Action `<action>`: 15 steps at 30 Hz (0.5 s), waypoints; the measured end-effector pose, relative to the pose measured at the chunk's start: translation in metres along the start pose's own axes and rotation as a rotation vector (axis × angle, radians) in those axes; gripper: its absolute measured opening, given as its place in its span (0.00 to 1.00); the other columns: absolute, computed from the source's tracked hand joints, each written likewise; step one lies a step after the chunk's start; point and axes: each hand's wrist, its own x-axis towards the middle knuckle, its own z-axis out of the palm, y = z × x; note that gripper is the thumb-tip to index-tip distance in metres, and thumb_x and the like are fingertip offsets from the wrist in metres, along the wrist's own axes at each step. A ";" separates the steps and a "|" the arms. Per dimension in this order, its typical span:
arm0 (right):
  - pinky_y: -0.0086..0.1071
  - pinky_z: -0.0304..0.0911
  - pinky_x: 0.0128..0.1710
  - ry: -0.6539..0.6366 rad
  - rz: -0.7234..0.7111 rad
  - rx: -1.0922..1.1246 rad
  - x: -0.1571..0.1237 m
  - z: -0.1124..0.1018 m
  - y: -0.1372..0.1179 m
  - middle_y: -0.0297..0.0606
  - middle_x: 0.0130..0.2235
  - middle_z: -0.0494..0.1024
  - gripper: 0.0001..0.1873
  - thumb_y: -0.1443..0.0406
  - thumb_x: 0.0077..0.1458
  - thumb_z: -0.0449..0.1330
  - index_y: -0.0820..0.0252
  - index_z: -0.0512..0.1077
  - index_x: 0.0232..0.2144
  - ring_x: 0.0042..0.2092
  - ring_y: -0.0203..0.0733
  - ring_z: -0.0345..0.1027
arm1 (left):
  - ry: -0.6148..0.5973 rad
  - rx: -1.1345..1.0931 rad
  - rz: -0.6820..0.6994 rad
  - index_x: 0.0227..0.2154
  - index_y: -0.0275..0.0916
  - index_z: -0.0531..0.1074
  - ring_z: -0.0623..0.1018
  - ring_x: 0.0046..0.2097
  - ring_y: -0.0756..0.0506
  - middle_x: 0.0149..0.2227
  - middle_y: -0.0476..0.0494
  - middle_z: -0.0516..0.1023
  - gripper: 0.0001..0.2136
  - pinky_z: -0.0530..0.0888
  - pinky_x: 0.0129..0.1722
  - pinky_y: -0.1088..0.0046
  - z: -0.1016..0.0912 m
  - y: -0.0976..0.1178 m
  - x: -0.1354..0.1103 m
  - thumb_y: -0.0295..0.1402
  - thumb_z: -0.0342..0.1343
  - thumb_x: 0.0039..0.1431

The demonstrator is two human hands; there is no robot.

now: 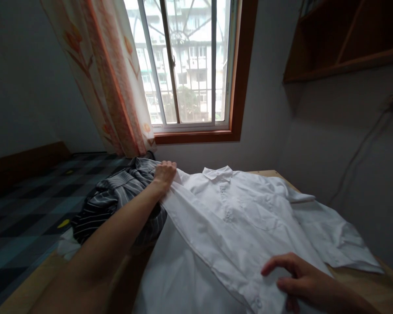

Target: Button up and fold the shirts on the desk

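Observation:
A white collared shirt (239, 205) lies spread out on a wooden table, its collar toward the window and one sleeve trailing off to the right. My left hand (166, 172) is closed on the shirt's left side near the shoulder, pinching the fabric. Lower right, my right hand (296, 277) hovers over or rests lightly on the shirt's lower front, thumb and forefinger apart; whether it touches the cloth I cannot tell. Beside my left forearm sits a heap of dark striped clothing (118, 187).
The wooden tabletop (363, 283) shows at the right and lower left. A bed with a checked cover (36, 209) stands at left. Ahead are a flowered curtain (108, 78) and a barred window (190, 65). A wooden shelf (347, 65) and a cable (356, 152) are on the right wall.

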 end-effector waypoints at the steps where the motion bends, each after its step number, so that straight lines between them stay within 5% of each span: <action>1: 0.26 0.64 0.23 0.009 -0.005 -0.012 0.000 0.000 0.001 0.33 0.31 0.77 0.19 0.60 0.46 0.63 0.59 0.73 0.42 0.23 0.35 0.73 | 0.028 0.013 0.129 0.47 0.31 0.72 0.72 0.54 0.36 0.50 0.25 0.74 0.17 0.65 0.52 0.59 0.002 0.002 -0.001 0.27 0.42 0.63; 4: 0.27 0.65 0.24 0.019 -0.014 -0.051 0.000 0.000 0.005 0.32 0.28 0.76 0.19 0.60 0.47 0.62 0.59 0.73 0.42 0.24 0.36 0.73 | -0.019 0.042 0.393 0.44 0.32 0.75 0.70 0.56 0.36 0.50 0.27 0.75 0.17 0.61 0.57 0.58 0.018 -0.001 -0.008 0.36 0.44 0.65; 10: 0.26 0.62 0.22 0.020 -0.016 -0.125 -0.001 0.006 0.006 0.29 0.22 0.73 0.18 0.61 0.48 0.59 0.60 0.71 0.42 0.23 0.36 0.72 | -0.254 0.004 0.270 0.64 0.33 0.57 0.49 0.69 0.36 0.68 0.30 0.52 0.32 0.46 0.64 0.51 0.062 -0.017 -0.014 0.50 0.40 0.65; 15: 0.23 0.54 0.16 -0.030 0.075 -0.189 0.000 0.006 -0.003 0.26 0.18 0.69 0.24 0.56 0.50 0.58 0.60 0.67 0.48 0.17 0.33 0.64 | -0.280 0.000 0.267 0.65 0.33 0.56 0.49 0.69 0.34 0.68 0.28 0.51 0.35 0.45 0.64 0.50 0.063 -0.013 -0.012 0.53 0.40 0.63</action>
